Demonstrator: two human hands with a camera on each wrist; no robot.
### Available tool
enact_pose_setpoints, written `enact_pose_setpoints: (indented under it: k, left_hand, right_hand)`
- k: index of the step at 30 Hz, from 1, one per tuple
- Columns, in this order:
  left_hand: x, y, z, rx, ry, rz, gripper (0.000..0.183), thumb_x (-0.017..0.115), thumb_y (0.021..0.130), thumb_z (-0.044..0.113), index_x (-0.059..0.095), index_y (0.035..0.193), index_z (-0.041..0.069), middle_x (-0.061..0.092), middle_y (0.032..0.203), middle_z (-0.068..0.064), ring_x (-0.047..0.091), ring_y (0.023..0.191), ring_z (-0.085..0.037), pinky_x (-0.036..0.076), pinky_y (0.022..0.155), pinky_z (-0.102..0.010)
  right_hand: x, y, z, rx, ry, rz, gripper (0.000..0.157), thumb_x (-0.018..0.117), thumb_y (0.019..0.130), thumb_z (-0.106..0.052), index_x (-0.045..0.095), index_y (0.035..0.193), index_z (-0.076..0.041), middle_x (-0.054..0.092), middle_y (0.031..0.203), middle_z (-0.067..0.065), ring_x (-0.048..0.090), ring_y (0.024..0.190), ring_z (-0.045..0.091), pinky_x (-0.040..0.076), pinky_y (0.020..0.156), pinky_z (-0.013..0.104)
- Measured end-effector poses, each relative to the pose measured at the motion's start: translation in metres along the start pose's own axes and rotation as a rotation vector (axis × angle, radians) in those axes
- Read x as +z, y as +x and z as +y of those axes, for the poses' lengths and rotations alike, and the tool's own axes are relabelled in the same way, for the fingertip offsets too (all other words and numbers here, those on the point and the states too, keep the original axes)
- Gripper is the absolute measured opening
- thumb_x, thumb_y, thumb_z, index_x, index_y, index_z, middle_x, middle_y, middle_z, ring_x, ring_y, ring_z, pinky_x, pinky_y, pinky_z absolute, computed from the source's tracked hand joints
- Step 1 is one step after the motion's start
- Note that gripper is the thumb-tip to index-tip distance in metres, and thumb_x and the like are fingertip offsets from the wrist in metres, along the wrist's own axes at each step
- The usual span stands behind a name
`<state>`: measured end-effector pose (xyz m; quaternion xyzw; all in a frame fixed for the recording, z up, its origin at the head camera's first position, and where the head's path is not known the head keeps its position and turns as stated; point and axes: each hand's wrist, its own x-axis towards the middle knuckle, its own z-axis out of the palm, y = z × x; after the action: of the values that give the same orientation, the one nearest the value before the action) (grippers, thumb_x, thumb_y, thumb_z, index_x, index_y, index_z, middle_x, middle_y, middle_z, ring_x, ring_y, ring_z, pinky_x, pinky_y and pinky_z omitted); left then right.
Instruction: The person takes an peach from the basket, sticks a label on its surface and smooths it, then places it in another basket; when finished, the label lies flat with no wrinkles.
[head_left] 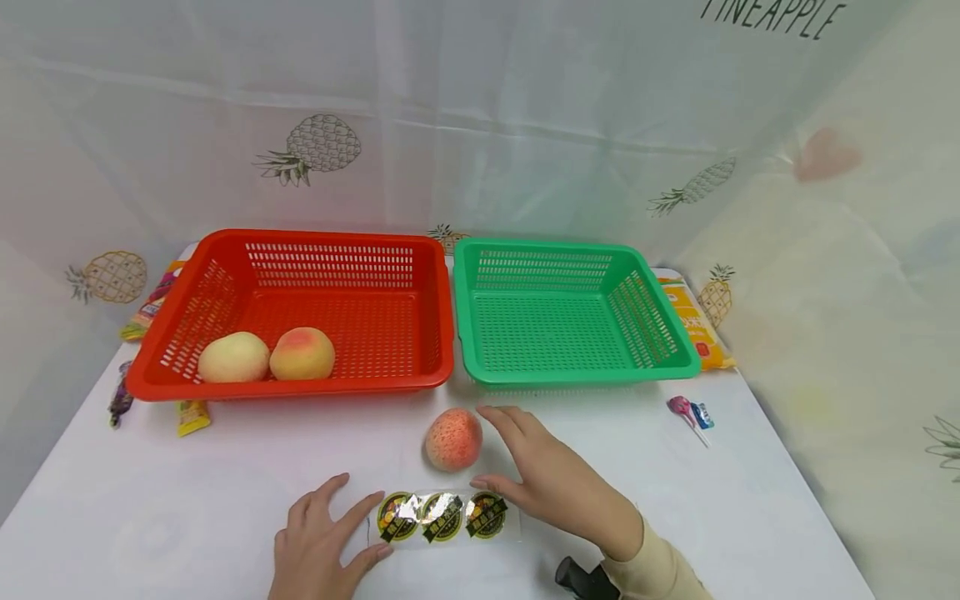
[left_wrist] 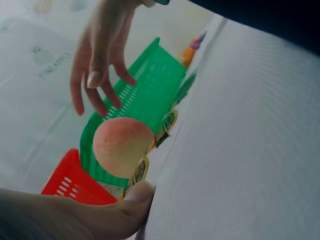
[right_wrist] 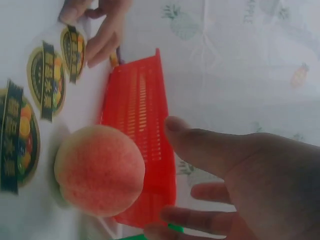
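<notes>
Left hand [head_left: 318, 542] pressing sticker strip [head_left: 442, 517], peach [head_left: 453, 439] nearby

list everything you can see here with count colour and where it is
red basket: 1, red, back left of table
green basket: 1, green, back right, holds nothing visible
peaches in basket: 2, yellow-pink, front left of red basket
loose peach: 1, pink-orange, on table before the baskets
sticker strip: 1, three dark round labels, near edge
lollipop: 1, pink, right of green basket
snack packets: several, mixed colours, beside and behind the baskets
left hand: open, touching the strip
right hand: open, beside loose peach
</notes>
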<state>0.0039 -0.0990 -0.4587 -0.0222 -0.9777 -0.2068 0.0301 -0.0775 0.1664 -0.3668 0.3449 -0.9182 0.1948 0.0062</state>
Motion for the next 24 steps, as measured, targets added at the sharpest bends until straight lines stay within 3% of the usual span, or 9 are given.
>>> enact_pose_setpoints:
  k: [5, 11, 15, 18, 24]
  left_hand:
    - [0.001, 0.001, 0.006, 0.029, -0.077, 0.021, 0.047, 0.069, 0.061, 0.057, 0.063, 0.102, 0.035, 0.043, 0.123, -0.003, 0.036, 0.108, -0.029, 0.039, 0.074, -0.048]
    - [-0.001, 0.005, 0.022, 0.081, -0.201, 0.049, 0.04, 0.068, 0.065, 0.054, 0.065, 0.098, 0.031, 0.05, 0.111, 0.004, 0.042, 0.102, -0.018, 0.042, 0.081, -0.041]
    - [-0.004, 0.007, 0.031, 0.08, -0.276, 0.009, 0.039, 0.065, 0.068, 0.055, 0.063, 0.098, 0.031, 0.05, 0.102, 0.014, 0.043, 0.095, -0.006, 0.045, 0.078, -0.033]
    - [-0.006, 0.009, 0.035, 0.04, -0.362, -0.056, 0.039, 0.062, 0.069, 0.056, 0.059, 0.1, 0.033, 0.048, 0.093, 0.021, 0.045, 0.085, 0.0, 0.045, 0.07, -0.024]
    - [-0.011, 0.01, 0.039, -0.021, -0.454, -0.163, 0.045, 0.054, 0.071, 0.063, 0.056, 0.104, 0.032, 0.048, 0.082, 0.021, 0.046, 0.073, 0.001, 0.04, 0.058, -0.018]
  right_hand:
    - [0.008, 0.001, -0.013, -0.148, -0.081, 0.044, 0.056, 0.053, 0.084, -0.045, 0.04, 0.129, -0.014, 0.043, 0.123, -0.006, 0.04, 0.113, 0.006, 0.038, 0.093, 0.022]
    - [0.025, 0.002, -0.025, -0.314, -0.147, 0.005, 0.047, 0.057, 0.083, -0.042, 0.046, 0.122, -0.017, 0.046, 0.116, -0.007, 0.043, 0.104, 0.006, 0.039, 0.09, 0.021]
    - [0.034, 0.0, -0.029, -0.334, -0.206, 0.006, 0.047, 0.061, 0.081, -0.041, 0.048, 0.12, -0.019, 0.047, 0.111, -0.009, 0.044, 0.1, 0.007, 0.04, 0.087, 0.021]
    - [0.038, -0.001, -0.032, -0.329, -0.232, 0.009, 0.044, 0.062, 0.08, -0.039, 0.05, 0.117, -0.019, 0.047, 0.109, -0.01, 0.044, 0.097, 0.006, 0.041, 0.083, 0.021]
    - [0.039, -0.003, -0.032, -0.318, -0.223, 0.025, 0.037, 0.06, 0.082, -0.038, 0.052, 0.114, -0.021, 0.049, 0.108, -0.011, 0.044, 0.097, 0.005, 0.041, 0.083, 0.02]
